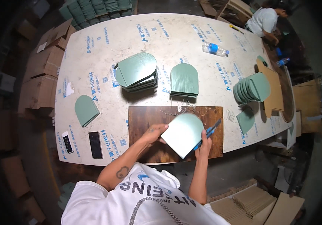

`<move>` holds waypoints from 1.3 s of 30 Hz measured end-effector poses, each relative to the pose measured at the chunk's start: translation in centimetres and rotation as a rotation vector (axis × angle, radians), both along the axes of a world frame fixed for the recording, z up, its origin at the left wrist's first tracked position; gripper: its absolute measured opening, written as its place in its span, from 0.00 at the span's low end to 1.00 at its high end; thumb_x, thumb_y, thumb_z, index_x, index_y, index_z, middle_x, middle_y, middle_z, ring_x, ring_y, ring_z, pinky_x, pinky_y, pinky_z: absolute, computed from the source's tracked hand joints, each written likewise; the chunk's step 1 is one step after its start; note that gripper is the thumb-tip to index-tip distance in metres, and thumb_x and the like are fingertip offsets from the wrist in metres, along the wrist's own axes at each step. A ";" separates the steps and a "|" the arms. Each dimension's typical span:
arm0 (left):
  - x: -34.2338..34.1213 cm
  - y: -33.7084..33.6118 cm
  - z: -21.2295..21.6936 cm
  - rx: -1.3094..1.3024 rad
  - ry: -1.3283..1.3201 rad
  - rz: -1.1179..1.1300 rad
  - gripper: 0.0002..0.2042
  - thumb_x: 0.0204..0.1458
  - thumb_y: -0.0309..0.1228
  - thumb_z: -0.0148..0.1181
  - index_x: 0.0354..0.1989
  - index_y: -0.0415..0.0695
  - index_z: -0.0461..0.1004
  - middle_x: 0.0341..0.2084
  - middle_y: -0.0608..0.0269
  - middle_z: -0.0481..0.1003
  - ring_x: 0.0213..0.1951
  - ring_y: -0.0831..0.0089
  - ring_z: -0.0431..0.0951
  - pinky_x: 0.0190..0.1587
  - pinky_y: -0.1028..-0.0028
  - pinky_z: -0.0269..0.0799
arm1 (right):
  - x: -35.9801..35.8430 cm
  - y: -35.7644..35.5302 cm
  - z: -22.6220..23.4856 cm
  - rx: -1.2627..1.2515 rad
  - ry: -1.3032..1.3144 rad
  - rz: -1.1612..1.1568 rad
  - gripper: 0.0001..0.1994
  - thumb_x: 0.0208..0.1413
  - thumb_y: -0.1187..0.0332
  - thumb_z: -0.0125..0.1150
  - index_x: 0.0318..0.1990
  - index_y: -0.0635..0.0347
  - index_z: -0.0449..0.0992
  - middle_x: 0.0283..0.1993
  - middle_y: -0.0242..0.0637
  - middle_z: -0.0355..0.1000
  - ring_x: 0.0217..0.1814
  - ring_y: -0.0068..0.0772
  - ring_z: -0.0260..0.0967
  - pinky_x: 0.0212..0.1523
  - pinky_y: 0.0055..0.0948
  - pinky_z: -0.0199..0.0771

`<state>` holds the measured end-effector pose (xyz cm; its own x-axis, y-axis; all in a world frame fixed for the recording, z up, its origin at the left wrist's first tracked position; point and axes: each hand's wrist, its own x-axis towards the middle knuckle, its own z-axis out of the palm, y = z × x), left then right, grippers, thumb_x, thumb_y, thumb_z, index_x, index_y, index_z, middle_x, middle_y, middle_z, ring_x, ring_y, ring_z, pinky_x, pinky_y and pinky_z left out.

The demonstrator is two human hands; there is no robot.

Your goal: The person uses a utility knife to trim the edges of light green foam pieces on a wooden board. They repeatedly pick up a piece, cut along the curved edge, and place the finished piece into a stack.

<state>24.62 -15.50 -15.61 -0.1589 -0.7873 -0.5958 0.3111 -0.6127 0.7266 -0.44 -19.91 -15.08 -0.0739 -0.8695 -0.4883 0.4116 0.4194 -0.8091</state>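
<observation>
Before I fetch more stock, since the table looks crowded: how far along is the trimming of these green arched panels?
Looks partway. Possibly finished: the flat stack and fanned row, though I cannot tell trimmed from untrimmed. In hand: the left hand holds a pale green panel over the brown board, the right hand working its edge with a blue knife. Perhaps left: the tall pile.

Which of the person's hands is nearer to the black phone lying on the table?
Left. The left hand is right of the black phone, gripping the arched green panel; the right hand is beyond that panel.

Matt green panel, dark wooden board
</observation>
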 end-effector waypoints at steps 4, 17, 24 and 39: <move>-0.8 -5.0 3.7 0.002 0.055 0.303 0.20 0.70 0.37 0.46 0.56 0.31 0.72 0.50 0.50 0.77 0.48 0.63 0.81 0.49 0.64 0.82 | 2.5 -6.0 0.0 -0.098 0.239 0.176 0.13 0.58 0.68 0.69 0.45 0.67 0.76 0.42 0.27 0.70 0.44 0.22 0.67 0.51 0.27 0.66; 4.9 -11.4 -0.1 -0.057 -0.539 0.442 0.21 0.60 0.34 0.62 0.58 0.34 0.71 0.35 0.61 0.76 0.37 0.71 0.79 0.35 0.73 0.78 | 4.7 -23.3 -6.4 -0.408 1.044 0.423 0.21 0.55 0.56 0.69 0.43 0.70 0.79 0.36 0.51 0.78 0.39 0.51 0.76 0.45 0.45 0.73; 13.2 -8.9 -0.7 0.094 -0.398 1.143 0.25 0.63 0.41 0.58 0.54 0.29 0.63 0.42 0.46 0.72 0.38 0.54 0.82 0.36 0.60 0.86 | 2.9 -19.7 -8.8 -0.181 0.696 0.240 0.24 0.55 0.54 0.72 0.45 0.69 0.79 0.33 0.42 0.78 0.33 0.37 0.76 0.37 0.36 0.74; 17.8 -9.3 -2.5 0.121 0.014 0.993 0.15 0.62 0.36 0.60 0.42 0.34 0.69 0.35 0.51 0.76 0.41 0.56 0.83 0.42 0.65 0.86 | 7.8 -4.6 -13.3 -0.216 0.672 0.348 0.20 0.51 0.67 0.73 0.47 0.71 0.76 0.38 0.41 0.76 0.30 0.32 0.74 0.32 0.32 0.75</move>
<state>42.44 -24.85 -18.13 0.5302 -0.5008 -0.6842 0.7303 -0.1402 0.6686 7.32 -24.47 -28.41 0.0009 -0.9674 -0.2532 -0.3208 0.2396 -0.9164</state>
